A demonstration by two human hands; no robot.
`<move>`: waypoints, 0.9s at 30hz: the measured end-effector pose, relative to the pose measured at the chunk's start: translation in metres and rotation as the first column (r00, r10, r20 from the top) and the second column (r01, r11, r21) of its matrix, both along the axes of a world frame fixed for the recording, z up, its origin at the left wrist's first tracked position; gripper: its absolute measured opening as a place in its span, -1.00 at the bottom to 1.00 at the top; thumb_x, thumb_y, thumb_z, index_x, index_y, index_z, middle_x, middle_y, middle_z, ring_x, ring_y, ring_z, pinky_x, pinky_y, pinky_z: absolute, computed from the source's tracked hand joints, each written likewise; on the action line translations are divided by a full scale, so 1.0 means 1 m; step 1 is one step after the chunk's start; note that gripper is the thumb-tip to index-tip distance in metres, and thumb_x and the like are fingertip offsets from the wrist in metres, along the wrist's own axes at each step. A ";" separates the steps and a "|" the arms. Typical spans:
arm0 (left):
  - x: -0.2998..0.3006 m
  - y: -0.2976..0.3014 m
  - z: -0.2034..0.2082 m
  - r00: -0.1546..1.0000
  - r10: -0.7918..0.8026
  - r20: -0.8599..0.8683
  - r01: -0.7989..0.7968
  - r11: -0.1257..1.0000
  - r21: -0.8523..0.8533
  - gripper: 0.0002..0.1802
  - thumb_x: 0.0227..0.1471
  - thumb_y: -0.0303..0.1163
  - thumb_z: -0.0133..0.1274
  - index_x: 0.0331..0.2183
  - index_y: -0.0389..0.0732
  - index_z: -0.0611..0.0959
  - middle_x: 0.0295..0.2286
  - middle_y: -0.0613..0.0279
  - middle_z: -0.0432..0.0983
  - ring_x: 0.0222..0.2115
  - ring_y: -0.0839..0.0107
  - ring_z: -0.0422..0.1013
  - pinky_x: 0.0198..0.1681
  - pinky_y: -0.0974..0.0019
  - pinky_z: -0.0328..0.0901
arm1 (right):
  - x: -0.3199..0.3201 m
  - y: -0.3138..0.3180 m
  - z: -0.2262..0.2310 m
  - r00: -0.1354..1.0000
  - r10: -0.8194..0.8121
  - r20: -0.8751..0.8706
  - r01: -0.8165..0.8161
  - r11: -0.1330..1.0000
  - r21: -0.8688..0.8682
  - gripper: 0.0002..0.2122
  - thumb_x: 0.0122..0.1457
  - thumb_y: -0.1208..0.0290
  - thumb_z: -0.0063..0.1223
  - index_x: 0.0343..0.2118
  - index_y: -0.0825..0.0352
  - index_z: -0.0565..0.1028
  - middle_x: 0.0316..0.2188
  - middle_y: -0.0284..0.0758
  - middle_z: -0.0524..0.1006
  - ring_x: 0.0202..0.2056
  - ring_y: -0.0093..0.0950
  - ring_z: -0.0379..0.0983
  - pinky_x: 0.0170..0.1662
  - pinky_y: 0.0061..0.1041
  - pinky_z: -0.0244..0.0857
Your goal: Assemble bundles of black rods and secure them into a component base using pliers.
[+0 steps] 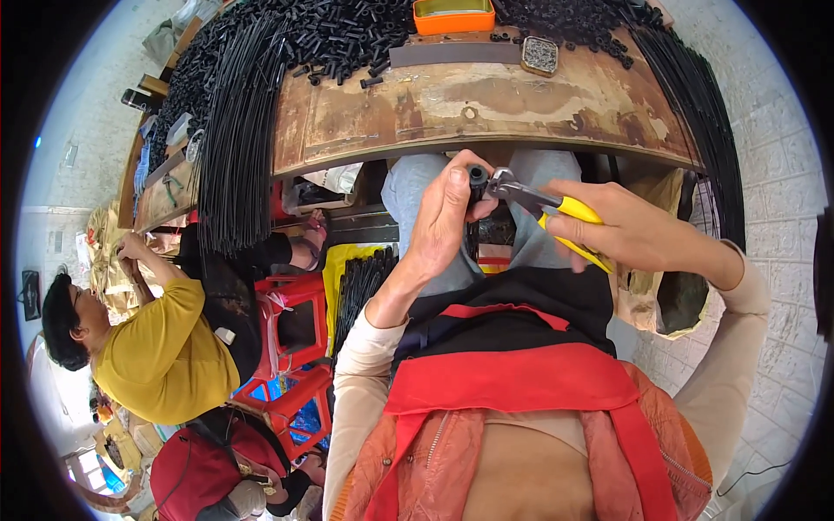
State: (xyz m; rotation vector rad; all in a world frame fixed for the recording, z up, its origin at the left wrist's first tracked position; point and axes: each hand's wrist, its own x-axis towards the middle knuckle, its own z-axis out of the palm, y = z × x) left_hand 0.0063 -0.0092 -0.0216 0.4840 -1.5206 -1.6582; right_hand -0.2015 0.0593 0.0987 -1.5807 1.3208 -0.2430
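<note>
My left hand (447, 204) is closed round a black tubular part (477, 176), its round end facing up. In my right hand (621, 224) is a pair of pliers with yellow handles (580, 211). The metal jaws of the pliers meet the end of the black part, just beyond my left thumb. Whether the jaws grip something small there is too fine to tell. Both hands are held above my lap, in front of the wooden table's edge (486, 139).
Heaps of black tubular pieces (347, 39) cover the table's back. Bundles of long black rods (239, 130) hang over its left and right ends. An orange tin (453, 17) and a small square box (539, 56) stand there. Two people (169, 347) sit at left near red stools (300, 382).
</note>
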 end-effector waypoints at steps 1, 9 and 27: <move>0.000 0.001 0.000 1.000 0.009 -0.016 -0.009 1.000 -0.002 -0.42 0.30 0.08 -0.41 -0.30 -0.25 0.44 -0.64 0.45 0.21 -0.60 0.67 0.04 -0.54 0.53 -0.07 | 0.000 -0.001 0.003 1.000 -0.002 0.011 0.001 0.995 0.098 -0.68 0.31 0.18 -0.17 -0.18 0.40 0.42 -0.61 -0.31 0.47 -0.64 -0.54 0.41 -0.58 -0.52 0.27; 0.010 0.005 0.008 0.999 -0.043 0.016 0.042 0.999 0.022 -0.42 0.29 0.09 -0.39 -0.29 -0.25 0.46 -0.61 0.45 0.26 -0.58 0.69 0.07 -0.53 0.55 -0.04 | -0.010 -0.006 -0.022 0.872 -0.235 0.430 -0.128 0.739 0.662 -0.61 0.32 0.11 -0.19 -0.29 0.46 0.41 -0.60 -0.30 0.43 -0.65 -0.53 0.42 -0.58 -0.55 0.33; -0.011 0.011 0.018 0.991 -0.128 0.026 0.129 0.992 -0.015 -0.41 0.30 0.05 -0.37 -0.19 -0.32 0.49 -0.61 0.46 0.18 -0.57 0.65 0.03 -0.51 0.52 -0.03 | -0.020 0.028 0.011 0.996 -0.012 -0.093 0.010 1.000 -0.015 -0.66 0.27 0.25 -0.08 0.01 0.37 0.33 -0.61 -0.27 0.43 -0.57 -0.43 0.41 -0.45 -0.43 0.28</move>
